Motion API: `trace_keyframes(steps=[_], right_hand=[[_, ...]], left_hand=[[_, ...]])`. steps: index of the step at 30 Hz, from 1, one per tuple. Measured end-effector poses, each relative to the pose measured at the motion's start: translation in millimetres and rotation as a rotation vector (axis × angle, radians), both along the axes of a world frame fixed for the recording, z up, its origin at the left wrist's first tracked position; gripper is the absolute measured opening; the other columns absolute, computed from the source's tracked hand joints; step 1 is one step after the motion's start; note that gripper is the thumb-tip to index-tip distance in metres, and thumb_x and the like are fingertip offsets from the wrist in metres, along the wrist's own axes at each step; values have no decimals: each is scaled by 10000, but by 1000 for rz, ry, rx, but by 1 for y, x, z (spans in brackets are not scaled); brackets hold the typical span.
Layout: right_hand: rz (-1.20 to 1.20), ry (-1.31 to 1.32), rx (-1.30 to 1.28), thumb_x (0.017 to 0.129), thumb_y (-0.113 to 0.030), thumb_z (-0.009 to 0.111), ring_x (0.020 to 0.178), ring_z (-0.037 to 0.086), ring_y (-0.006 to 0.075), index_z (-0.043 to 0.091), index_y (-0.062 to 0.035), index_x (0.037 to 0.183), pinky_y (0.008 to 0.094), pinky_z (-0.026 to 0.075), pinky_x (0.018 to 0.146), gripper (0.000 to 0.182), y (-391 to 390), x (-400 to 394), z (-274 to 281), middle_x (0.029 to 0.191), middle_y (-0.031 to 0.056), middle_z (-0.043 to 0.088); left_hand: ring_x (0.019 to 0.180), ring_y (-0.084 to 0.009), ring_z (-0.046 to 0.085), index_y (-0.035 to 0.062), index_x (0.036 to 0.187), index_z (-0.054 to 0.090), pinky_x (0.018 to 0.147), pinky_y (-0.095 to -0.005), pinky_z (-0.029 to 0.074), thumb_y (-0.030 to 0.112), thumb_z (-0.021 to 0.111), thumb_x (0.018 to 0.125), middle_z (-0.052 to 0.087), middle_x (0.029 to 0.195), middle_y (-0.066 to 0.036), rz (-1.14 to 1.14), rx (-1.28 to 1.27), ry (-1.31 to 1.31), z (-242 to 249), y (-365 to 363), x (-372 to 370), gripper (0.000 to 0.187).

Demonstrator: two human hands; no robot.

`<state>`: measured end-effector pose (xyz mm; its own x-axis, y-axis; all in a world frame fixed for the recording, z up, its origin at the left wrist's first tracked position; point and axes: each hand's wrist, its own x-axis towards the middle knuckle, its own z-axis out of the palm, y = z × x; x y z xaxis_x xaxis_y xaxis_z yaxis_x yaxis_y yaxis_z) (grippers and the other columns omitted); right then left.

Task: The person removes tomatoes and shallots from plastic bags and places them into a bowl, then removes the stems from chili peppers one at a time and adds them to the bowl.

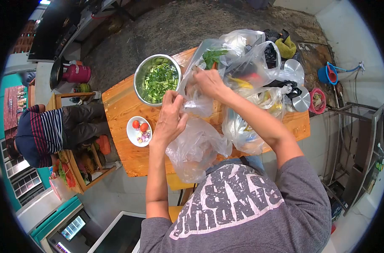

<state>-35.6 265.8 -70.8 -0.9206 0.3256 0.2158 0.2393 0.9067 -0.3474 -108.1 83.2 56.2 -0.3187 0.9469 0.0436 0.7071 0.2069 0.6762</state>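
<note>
My left hand [171, 118] is closed, pinching the edge of a see-through plastic bag [198, 104] over the wooden table. My right hand [209, 84] is closed on the upper part of the same bag; what lies inside it is hard to make out. Left of the bag stands a metal bowl [137, 87] full of chopped green vegetables [159, 81]. Close to my left wrist sits a white plate [131, 134] with two tomatoes [144, 127] and several small shallot or garlic pieces [143, 137]. Another crumpled plastic bag [196, 149] lies between my forearms.
Several filled plastic bags [253, 105] crowd the right side of the wooden table [120, 101], with green leaves [213, 58] behind. Two round metal lids [301, 99] lie at the right edge. A person [44, 135] bends over a wooden shelf [80, 179] at left, near a gas cylinder [77, 73].
</note>
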Motion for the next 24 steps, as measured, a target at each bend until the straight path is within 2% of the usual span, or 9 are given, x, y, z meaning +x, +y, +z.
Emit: trace_keyframes(steps=[1, 5, 6, 9, 12, 15, 21, 22, 24], right_hand=[[34, 9, -22, 792, -78, 620, 743, 714, 304, 657, -48, 868, 427, 542, 579, 90, -9, 11, 9, 887, 167, 687], [350, 64, -137, 802, -101, 598, 830, 670, 255, 619, -50, 886, 394, 543, 666, 101, -42, 65, 41, 992, 95, 620], [411, 118, -153, 799, -111, 598, 850, 658, 240, 618, -59, 883, 381, 541, 692, 101, -44, 74, 41, 1000, 74, 612], [439, 150, -154, 787, -157, 605, 870, 615, 206, 620, -75, 880, 345, 514, 766, 124, -40, 92, 41, 981, 22, 611], [508, 159, -121, 773, -180, 615, 849, 606, 194, 624, -89, 859, 338, 494, 781, 125, -40, 103, 40, 979, 15, 609], [591, 292, -30, 811, -185, 618, 817, 599, 201, 619, -90, 858, 347, 486, 777, 106, -47, 106, 33, 948, 23, 602], [436, 129, -286, 899, -167, 609, 840, 617, 279, 634, -60, 851, 381, 497, 752, 121, -27, 105, 38, 980, 114, 635], [269, -79, -430, 902, -168, 596, 879, 647, 332, 650, -35, 876, 442, 505, 746, 146, -24, 102, 44, 1024, 179, 655], [149, -234, -548, 889, -185, 609, 790, 660, 370, 657, -15, 796, 494, 513, 710, 200, -9, 92, 31, 886, 182, 670]], left_hand=[[1008, -373, 490, -17, 1026, 539, 900, -463, 425, -25, 535, 750, 440, 1022, -190, -4, 3, -20, 3, -2, 0, 276], [995, -352, 479, 14, 1180, 566, 925, -428, 414, 95, 459, 821, 433, 1035, -191, -27, -52, -54, 2, -4, 4, 384], [1028, -360, 479, 43, 1237, 588, 923, -458, 421, 92, 563, 800, 438, 1030, -190, -30, -82, -60, -5, -4, 2, 440], [1038, -351, 480, 83, 1238, 628, 902, -452, 447, 77, 629, 776, 444, 1036, -182, -106, -135, 128, -10, -9, 8, 462], [1054, -342, 487, 97, 1170, 676, 877, -437, 475, 48, 689, 736, 458, 1044, -174, -176, -123, 150, -7, -8, 12, 437], [1070, -341, 492, 68, 1031, 687, 874, -427, 485, 32, 710, 710, 472, 1049, -166, -243, -140, 202, -22, -11, 17, 324], [1078, -343, 498, 38, 847, 614, 806, -422, 524, 21, 711, 683, 487, 1045, -145, -194, -147, 254, -24, -19, 15, 191], [1070, -342, 498, 37, 845, 616, 804, -428, 516, 25, 720, 678, 485, 1038, -143, -190, -164, 242, -22, -20, 16, 197], [1053, -338, 498, 33, 840, 620, 801, -438, 501, 34, 737, 668, 481, 1023, -141, -188, -194, 216, -19, -20, 18, 208]])
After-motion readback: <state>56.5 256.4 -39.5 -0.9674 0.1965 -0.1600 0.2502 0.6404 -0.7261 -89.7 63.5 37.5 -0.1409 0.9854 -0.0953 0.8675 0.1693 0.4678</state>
